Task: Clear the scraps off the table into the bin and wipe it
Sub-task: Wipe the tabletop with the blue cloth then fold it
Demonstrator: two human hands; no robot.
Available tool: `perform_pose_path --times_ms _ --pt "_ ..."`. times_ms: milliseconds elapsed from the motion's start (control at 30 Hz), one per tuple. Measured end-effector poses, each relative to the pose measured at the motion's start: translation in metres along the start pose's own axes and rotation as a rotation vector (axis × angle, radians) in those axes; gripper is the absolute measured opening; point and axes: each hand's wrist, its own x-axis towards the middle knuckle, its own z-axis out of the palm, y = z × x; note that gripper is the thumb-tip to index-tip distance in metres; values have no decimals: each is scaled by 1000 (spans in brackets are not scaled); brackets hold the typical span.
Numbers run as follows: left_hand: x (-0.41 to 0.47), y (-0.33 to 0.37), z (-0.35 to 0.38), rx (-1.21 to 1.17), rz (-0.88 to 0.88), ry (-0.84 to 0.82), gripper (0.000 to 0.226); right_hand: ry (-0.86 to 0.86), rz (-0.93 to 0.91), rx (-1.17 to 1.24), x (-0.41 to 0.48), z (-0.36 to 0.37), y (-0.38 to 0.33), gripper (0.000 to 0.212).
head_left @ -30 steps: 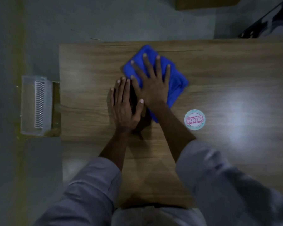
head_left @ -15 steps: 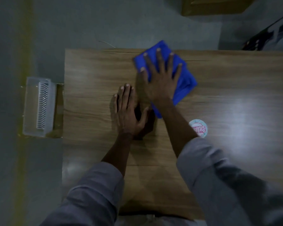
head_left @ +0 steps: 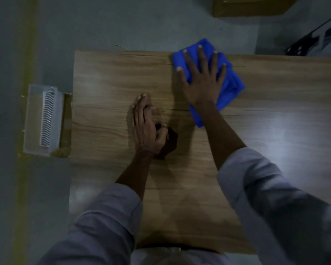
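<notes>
— Head view: our hands?
— We press our right hand (head_left: 201,81) flat on the cloth (head_left: 233,85) at the far table (head_left: 113,83) edge; left hand (head_left: 145,129) rests straight-fingered, gripping nothing; bin (head_left: 38,119) off the left end.

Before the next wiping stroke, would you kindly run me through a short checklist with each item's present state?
1. Flat press of the right hand on the blue cloth: ok.
2. The blue cloth wholly on the table: not ok, its far corner overhangs the far edge.
3. The left hand apart from the cloth: ok, it rests on the table nearer the person.
4. No scraps under the left hand: cannot tell, only dark shadow shows there.
5. The bin beside the table's left end: ok.
</notes>
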Motion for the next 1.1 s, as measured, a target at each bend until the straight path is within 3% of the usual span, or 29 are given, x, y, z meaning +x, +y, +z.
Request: perform_pose_path --times_ms 133,233,300,367,467,567,667,867,967,1100 --pt "-2 6 -1 -118 6 38 58 -36 -287 -70 -78 15 -2 71" --pt "0 10 1 -13 388 -150 61 -39 -353 -80 -130 16 22 70" --pt "3 17 4 -38 654 -292 65 4 -267 -63 -153 10 39 75" --pt "10 29 13 -55 797 -423 74 67 -100 -68 -174 3 55 81" --pt "29 56 35 -16 876 -573 88 102 164 -6 -201 3 68 89" --pt "63 77 51 174 939 -602 88 98 240 46 -190 11 67 89" --pt "101 82 54 219 870 -577 82 143 237 90 -140 10 64 85" --pt "160 42 32 324 510 -494 80 193 -66 232 -29 12 58 75" --pt "133 26 25 312 387 -406 66 187 -228 230 -25 17 58 63" --pt "47 34 21 328 344 -306 57 169 -362 331 -87 23 67 51"
